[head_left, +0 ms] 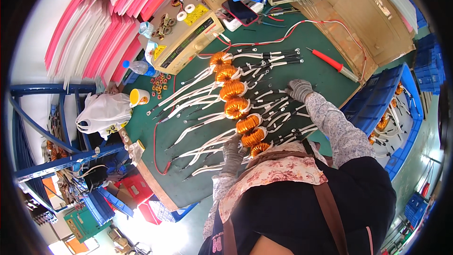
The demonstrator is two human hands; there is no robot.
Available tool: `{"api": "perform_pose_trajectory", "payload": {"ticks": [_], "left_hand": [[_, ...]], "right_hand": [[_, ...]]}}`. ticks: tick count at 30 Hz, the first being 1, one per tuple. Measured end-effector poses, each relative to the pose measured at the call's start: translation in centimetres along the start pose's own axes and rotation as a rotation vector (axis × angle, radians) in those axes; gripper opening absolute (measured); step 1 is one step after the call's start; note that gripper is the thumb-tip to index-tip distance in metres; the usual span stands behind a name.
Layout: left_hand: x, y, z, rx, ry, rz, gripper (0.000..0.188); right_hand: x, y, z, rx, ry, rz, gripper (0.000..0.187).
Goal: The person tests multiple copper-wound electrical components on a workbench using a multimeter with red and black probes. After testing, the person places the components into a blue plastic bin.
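Observation:
Several copper-wound ring coils [236, 107] lie in a slanted row on the green table mat [321, 68], each with white-sleeved leads fanning out to both sides. My left hand [232, 152], in a grey glove, rests on the white leads beside the nearest coils [254, 137]; whether it grips any lead is unclear. My right hand [299, 89], also gloved, lies fingers down on the leads at the right side of the row. A floral sleeve covers my right forearm.
A beige test meter [188, 38] stands at the back left. A red-handled soldering iron [332, 64] lies near a cardboard box [363, 14]. Blue crates [394, 113] with more coils sit to the right. A yellow cup [138, 96], a water bottle [140, 68] and a white bag [104, 112] sit at the left.

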State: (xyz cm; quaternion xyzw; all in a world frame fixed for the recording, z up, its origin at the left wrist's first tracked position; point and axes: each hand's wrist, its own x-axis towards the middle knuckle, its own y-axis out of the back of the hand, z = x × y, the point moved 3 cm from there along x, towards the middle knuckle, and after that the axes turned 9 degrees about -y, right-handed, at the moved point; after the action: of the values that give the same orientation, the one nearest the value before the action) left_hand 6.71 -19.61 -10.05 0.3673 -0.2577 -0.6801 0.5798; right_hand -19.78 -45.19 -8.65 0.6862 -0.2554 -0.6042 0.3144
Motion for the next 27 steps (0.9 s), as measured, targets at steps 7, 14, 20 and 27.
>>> {"api": "perform_pose_trajectory", "payload": {"ticks": [7, 14, 20, 27], "left_hand": [[0.5, 0.3, -0.1, 0.017, -0.008, -0.004, 0.056], [0.3, 0.3, 0.2, -0.025, 0.022, 0.006, 0.057], [0.7, 0.4, 0.6, -0.064, 0.057, 0.012, 0.056], [0.6, 0.6, 0.4, -0.016, 0.050, -0.013, 0.056]], "right_hand": [[3.9, 2.5, -1.9, 0.024, 0.262, 0.725, 0.045], [6.6, 2.2, -2.8, -0.246, 0.215, 0.602, 0.049], [6.9, 1.7, -2.0, -0.215, 0.384, 0.838, 0.049], [6.3, 4.3, -3.8, -0.220, 0.293, 0.591, 0.037]]}}
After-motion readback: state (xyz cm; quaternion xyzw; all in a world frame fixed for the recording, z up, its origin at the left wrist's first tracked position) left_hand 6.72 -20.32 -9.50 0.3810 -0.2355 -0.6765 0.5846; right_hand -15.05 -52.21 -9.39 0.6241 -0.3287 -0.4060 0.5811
